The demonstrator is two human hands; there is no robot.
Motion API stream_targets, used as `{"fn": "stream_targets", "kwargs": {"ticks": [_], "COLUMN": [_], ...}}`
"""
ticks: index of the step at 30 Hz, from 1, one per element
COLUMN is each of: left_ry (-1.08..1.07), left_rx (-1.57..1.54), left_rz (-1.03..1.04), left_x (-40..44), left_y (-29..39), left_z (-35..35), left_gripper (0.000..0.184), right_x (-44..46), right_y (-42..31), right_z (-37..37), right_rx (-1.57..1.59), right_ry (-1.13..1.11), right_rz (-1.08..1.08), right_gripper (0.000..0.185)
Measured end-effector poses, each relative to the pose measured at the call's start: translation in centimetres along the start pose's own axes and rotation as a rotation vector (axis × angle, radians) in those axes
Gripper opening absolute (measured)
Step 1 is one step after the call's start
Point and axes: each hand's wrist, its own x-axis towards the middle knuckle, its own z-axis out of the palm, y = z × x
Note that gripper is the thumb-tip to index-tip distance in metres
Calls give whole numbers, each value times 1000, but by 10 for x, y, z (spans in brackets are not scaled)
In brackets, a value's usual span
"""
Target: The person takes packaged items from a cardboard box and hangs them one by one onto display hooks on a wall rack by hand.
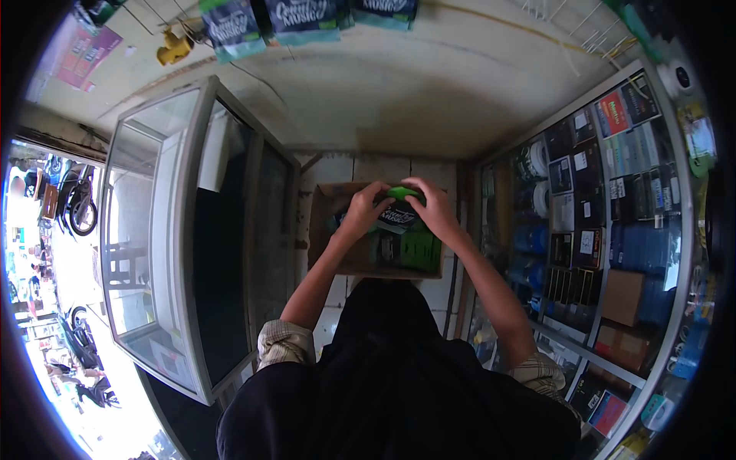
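Observation:
Both hands are over an open cardboard box (326, 201) on the tiled floor. Between them is a dark packet (399, 218) with white lettering that reads "Music" and a bright green top. My left hand (368, 208) pinches the packet's upper left side, fingers curled. My right hand (429, 203) grips its upper right side, thumb on the front. Below it in the box lie a bright green pack (421, 250) and a dark item (389, 249) whose kind I cannot make out. The hands partly cover the packet's edges.
A glass display case (198, 230) stands at left. At right, a glass-fronted cabinet (602, 192) holds many boxed goods. Similar packets (303, 21) hang on the wall ahead. Parked motorcycles (78, 203) show outside at far left.

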Motion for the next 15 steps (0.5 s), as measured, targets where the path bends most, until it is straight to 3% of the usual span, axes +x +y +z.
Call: {"fn": "stream_targets", "kwargs": {"ticks": [5,8,11,15], "left_ry": [223,311,383,495], "left_rx": [-132,-262,-361,-328], "left_rz": [85,179,288,413], "left_x": [31,50,66,77], "left_y": [84,121,154,192], "left_z": [-46,-66,-82,-92], "left_gripper": [17,13,16,27], "right_x": [41,63,81,110], "right_y": [-71,-91,-117,-136], "right_z": [-56,-75,-82,-85], "right_rx": [-100,51,222,219], "right_ry": [176,325,409,461], "right_rz": [-185,-272,-350,-448], "right_gripper": [42,52,50,57]}}
